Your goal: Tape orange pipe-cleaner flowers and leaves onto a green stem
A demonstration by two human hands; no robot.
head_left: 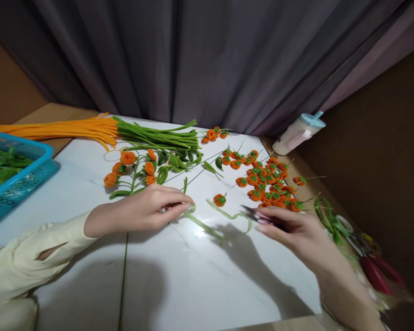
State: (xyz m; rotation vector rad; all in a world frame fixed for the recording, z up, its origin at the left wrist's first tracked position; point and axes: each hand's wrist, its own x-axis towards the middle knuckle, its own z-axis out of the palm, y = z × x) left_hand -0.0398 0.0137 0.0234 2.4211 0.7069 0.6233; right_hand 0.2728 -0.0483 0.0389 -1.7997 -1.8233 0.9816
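My left hand [155,209] pinches one end of a pale green strip of floral tape [203,226] between thumb and fingers. The tape curls loosely over the white tabletop toward the right. In my right hand [293,230] is a small pair of dark-bladed snips [258,215], slightly blurred, its tips pointing left near the tape's curl. A single orange pipe-cleaner flower head [220,200] with a green top lies between the hands. Beyond my left hand rests a green stem with several orange flowers [134,170].
Several orange flower heads [269,179] are heaped at right, with a smaller group [214,134] behind. Green leaves [179,161], green pipe cleaners [158,135] and orange ones [72,128] lie at back. A blue basket [50,158], tumbler [298,133] and red-handled pliers [376,271] flank them.
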